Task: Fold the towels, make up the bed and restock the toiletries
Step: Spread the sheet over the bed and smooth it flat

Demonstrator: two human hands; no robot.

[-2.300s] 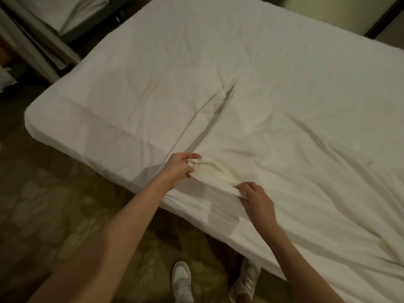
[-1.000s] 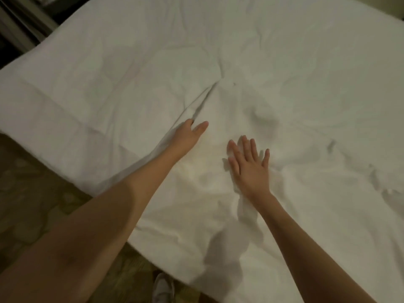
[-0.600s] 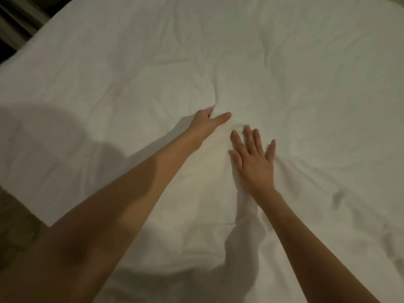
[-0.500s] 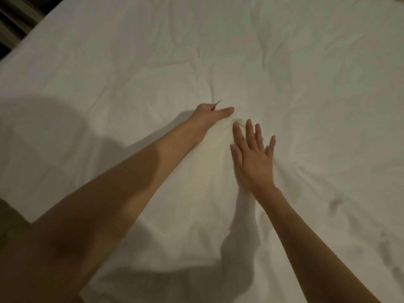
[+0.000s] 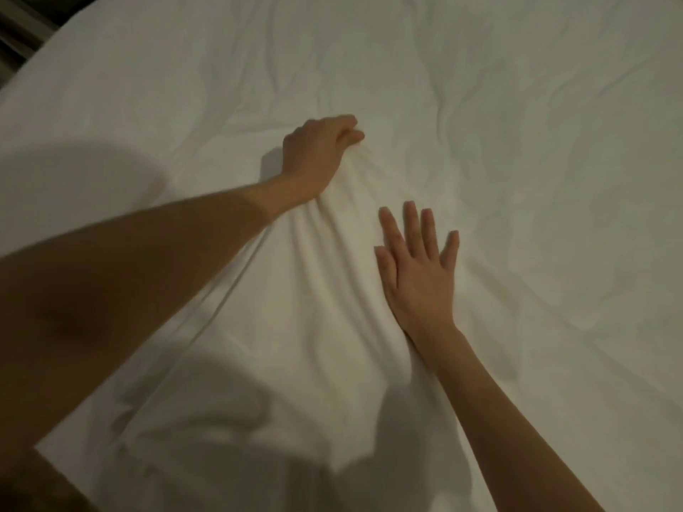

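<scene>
White sheet [image 5: 480,142] rumpled (ridged centrally).

You are working with both forearms bare, no sleeve showing anywhere up to the frame's edge. Your left hand [image 5: 318,153] and right hand [image 5: 419,275] are wearing no gloves, rings or watch that the view is showing.

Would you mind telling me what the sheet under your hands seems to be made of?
The sheet looks like thin woven fabric, probably cotton or a blend, white and matte: it bunches into soft folds where the left hand grips it, with no sheen. The exact fibre cannot be told.
</scene>
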